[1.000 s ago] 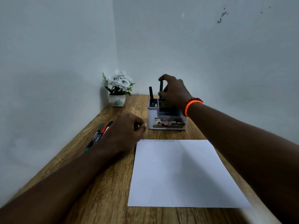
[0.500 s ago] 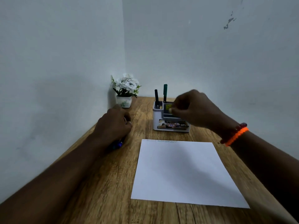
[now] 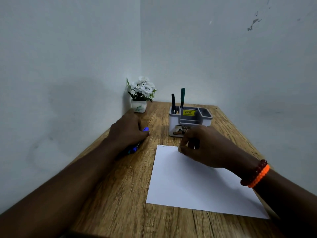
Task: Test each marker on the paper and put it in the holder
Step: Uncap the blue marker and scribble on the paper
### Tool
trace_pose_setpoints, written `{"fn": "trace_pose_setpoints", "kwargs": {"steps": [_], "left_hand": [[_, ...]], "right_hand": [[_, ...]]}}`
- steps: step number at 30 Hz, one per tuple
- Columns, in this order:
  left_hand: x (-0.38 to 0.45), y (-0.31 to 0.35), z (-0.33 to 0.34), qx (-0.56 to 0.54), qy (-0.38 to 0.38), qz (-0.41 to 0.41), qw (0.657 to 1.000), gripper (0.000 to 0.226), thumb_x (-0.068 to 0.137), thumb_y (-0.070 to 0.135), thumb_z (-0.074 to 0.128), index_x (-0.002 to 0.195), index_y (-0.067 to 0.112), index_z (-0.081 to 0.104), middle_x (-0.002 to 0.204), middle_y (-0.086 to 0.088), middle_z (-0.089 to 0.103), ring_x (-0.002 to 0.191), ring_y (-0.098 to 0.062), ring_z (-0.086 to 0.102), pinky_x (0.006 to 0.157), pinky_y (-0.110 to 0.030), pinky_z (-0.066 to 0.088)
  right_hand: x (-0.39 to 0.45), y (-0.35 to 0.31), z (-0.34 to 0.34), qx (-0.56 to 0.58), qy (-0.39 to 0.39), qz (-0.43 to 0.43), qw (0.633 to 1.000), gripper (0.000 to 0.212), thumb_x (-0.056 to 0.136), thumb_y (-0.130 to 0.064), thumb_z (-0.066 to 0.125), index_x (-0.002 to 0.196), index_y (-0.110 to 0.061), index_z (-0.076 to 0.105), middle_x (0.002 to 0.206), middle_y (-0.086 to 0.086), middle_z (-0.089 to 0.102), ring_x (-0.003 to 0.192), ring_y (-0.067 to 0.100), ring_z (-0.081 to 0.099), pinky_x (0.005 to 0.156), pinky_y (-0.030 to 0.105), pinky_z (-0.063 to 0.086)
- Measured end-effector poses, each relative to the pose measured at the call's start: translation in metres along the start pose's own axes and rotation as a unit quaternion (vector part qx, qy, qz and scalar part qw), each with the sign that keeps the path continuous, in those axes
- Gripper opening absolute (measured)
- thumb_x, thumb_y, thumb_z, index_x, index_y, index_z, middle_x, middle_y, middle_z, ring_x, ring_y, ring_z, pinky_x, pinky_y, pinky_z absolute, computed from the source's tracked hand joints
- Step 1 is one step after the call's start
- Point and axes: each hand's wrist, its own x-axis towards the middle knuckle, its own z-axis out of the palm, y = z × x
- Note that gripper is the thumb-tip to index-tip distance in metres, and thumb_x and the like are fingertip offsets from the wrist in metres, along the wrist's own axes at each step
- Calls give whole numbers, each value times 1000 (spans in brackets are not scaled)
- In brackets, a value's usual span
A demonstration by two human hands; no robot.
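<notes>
A white sheet of paper (image 3: pixel 193 184) lies on the wooden desk, with faint marks along its top edge. Behind it stands the white and grey holder (image 3: pixel 190 119); a black marker (image 3: pixel 173 102) and a green marker (image 3: pixel 182 97) stand upright in its left compartment. My left hand (image 3: pixel 127 130) rests on the desk left of the paper, closed over a blue marker (image 3: pixel 135 146) whose two ends stick out from under it. My right hand (image 3: pixel 204 146) hovers over the paper's top edge, fingers curled and empty, in front of the holder.
A small white pot of white flowers (image 3: pixel 141 95) sits in the far left corner. Walls close off the desk (image 3: pixel 120 194) at the left and the back. The desk's right edge runs past the paper.
My right hand let go of the green marker in the holder and drew back over the paper. My left hand closed on the blue marker. The camera view shifted left.
</notes>
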Motion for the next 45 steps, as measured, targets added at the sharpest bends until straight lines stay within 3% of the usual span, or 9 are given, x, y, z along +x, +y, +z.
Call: {"fn": "trace_pose_setpoints", "kwargs": {"steps": [5,11,15,18,22,26,34,37,45], "left_hand": [[-5,7,2,39,7,13,999,43,76,56,81,88,17,68,95,2,60,84,-19,63,72,-36,55],[-3,10,1,14,30,1,999,33,79,50,80,81,19,66,84,6,54,76,-16,60,63,-31,45],[-5,17,-5,-148,76,9,986,30,83,48,79,72,21,71,70,10,65,66,-5,64,55,-24,43],[-14,35,-4,-363,15,44,931,30,93,40,73,75,16,76,61,8,68,48,-4,58,47,-15,41],[-23,55,3,-515,-146,100,839,33,101,37,61,86,11,74,75,-8,68,51,-16,49,47,-24,38],[-25,60,7,-536,-217,130,806,29,104,33,56,91,18,76,77,-5,63,56,-14,44,50,-26,36],[-19,50,11,-554,-115,88,820,12,98,9,66,101,6,77,80,-10,72,59,-22,56,47,-28,45],[-14,46,11,-590,-126,50,796,24,103,24,60,108,7,75,89,-14,74,64,-24,62,49,-29,48],[-21,47,21,-550,-137,110,817,37,87,37,73,108,7,78,95,-18,74,76,-21,65,61,-33,54]], "right_hand": [[0,1,2,4,16,-2,1000,16,96,-36,75,101,-22,80,83,-19,63,70,-3,60,57,9,42],[0,5,7,29,77,-1,997,11,96,-29,75,98,-19,80,81,-15,67,66,-7,60,60,5,44],[1,5,10,87,123,15,988,9,97,-28,76,97,-20,80,82,-15,71,72,-7,64,62,6,45],[2,3,12,191,130,43,972,16,100,-32,70,102,-18,78,78,-8,73,71,4,70,59,17,54],[-1,-10,7,457,68,109,880,29,107,-37,56,118,-16,71,104,20,75,85,37,76,76,47,67],[0,-18,3,629,4,141,765,33,109,-41,51,133,-24,66,113,31,69,74,39,72,60,43,62],[-1,-1,-1,501,47,134,854,25,105,-26,64,126,-20,76,99,16,77,56,22,56,44,25,40],[-1,2,-2,471,45,149,868,27,105,-32,63,121,-15,77,81,10,75,52,17,49,43,25,40],[-2,1,0,425,36,146,893,38,98,-42,70,73,-15,81,59,7,54,50,15,36,45,24,26]]}}
